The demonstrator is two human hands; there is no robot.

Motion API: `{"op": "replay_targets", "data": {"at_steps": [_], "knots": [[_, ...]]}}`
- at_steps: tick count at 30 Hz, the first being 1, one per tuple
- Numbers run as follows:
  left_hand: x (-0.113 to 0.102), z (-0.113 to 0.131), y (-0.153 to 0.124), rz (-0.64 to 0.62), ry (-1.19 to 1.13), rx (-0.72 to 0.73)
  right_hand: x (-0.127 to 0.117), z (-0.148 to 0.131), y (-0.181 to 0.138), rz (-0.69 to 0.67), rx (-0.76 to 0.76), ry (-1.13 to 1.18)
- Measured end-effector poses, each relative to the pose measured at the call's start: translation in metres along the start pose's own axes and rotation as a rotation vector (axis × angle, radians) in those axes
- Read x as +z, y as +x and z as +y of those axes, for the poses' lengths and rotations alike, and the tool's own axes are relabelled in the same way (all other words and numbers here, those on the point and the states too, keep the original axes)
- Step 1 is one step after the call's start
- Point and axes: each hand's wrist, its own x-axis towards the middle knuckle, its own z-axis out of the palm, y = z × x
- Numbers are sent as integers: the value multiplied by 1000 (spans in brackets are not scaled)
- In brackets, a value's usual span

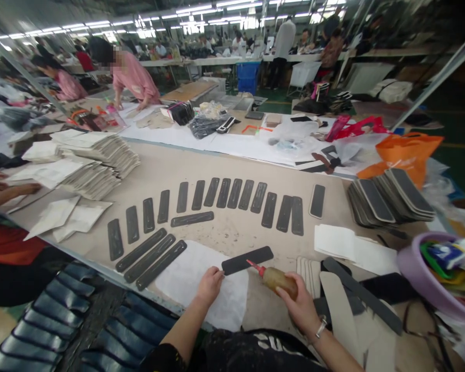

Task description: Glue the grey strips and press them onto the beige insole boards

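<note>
My right hand (300,305) is closed round a small brownish glue bottle (278,279) whose red nozzle touches a black rounded strip (247,260). My left hand (208,285) rests on a white sheet (201,281), its fingertips pinning the strip's left end. Beyond them, several more black strips (232,194) lie in an arc across the beige table (236,232), and three long ones (151,257) lie slanted at the left.
A fanned stack of dark pieces (391,199) and an orange bag (406,152) sit at the right, with a purple tub (418,271) nearer. White paper stacks (96,155) lie at the left. A person in pink (134,77) leans over the far table. Another person's arm (8,192) reaches in from the left.
</note>
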Motion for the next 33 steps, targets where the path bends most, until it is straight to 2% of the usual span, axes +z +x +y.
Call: {"op": "replay_targets", "data": {"at_steps": [3, 7, 17, 25, 33], "knots": [[6, -9, -7, -24, -26, -20, 25, -6, 9, -97, -218, -59], [8, -11, -1, -91, -57, -51, 52, -11, 17, -222, -382, -75], [7, -13, 6, -143, -88, -78, 85, -10, 27, -357, -511, -136], [3, -10, 9, -144, -58, -74, 91, -7, 31, -385, -598, -190], [2, -8, 10, -161, -26, -84, 68, 4, 35, -282, -568, -247]]}}
